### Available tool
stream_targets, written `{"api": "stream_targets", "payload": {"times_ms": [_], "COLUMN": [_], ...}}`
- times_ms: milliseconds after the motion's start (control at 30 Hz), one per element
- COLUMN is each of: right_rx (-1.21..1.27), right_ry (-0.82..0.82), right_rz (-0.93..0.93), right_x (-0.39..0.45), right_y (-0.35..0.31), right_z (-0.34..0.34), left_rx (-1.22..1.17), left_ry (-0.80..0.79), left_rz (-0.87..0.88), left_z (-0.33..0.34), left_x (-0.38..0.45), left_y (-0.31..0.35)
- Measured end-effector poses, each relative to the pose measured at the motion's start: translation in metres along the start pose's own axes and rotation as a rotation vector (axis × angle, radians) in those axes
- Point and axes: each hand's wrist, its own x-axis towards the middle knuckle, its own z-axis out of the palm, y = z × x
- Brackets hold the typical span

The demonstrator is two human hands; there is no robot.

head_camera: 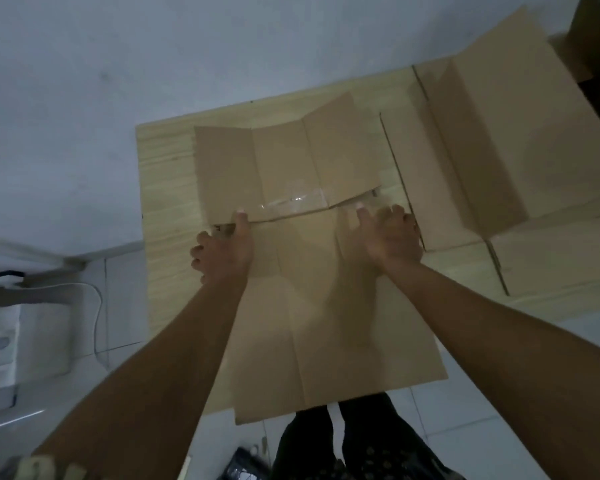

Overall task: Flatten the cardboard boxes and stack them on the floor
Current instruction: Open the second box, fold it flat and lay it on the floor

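A brown cardboard box (326,323) lies collapsed on a light wooden table (167,188), its near panels hanging over the table's front edge. Its far flaps (281,161) stand half raised, with clear tape along the seam. My left hand (222,251) grips the box's left edge at the seam, thumb on top. My right hand (388,233) grips the right edge at the same seam, fingers curled round it. A second cardboard box (492,140) stands open and partly unfolded on the table's right part.
A grey wall rises behind the table. Pale floor tiles (465,410) lie below, with my dark trousers (361,445) at the bottom centre. White furniture and a cable (97,306) sit at the left. More cardboard (589,39) shows at the top right corner.
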Motion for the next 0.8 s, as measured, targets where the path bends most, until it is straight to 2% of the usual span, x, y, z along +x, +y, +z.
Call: {"api": "stream_targets", "payload": {"times_ms": [133, 267, 433, 567, 700, 800], "right_rx": [0.109, 0.144, 0.099, 0.189, 0.258, 0.203], "right_ry": [-0.04, -0.053, -0.128, -0.222, -0.232, -0.214], "right_rz": [0.153, 0.234, 0.113, -0.077, -0.228, -0.288], "right_x": [0.044, 0.07, 0.083, 0.082, 0.067, 0.046], "right_y": [-0.032, -0.03, -0.021, -0.021, -0.027, -0.033], "right_z": [-0.005, -0.008, -0.014, -0.021, -0.036, -0.044], "left_rx": [-0.128, -0.136, -0.124, -0.126, -0.059, -0.026], "left_ry": [-0.033, -0.017, 0.024, 0.027, -0.001, -0.01], "left_rz": [-0.159, -0.142, -0.054, 0.009, 0.209, 0.373], "left_z": [-0.001, 0.002, 0.003, -0.002, -0.021, -0.033], "left_x": [0.027, 0.036, 0.032, 0.021, 0.015, -0.005], "left_y": [0.015, 0.016, 0.019, 0.027, 0.034, 0.042]}}
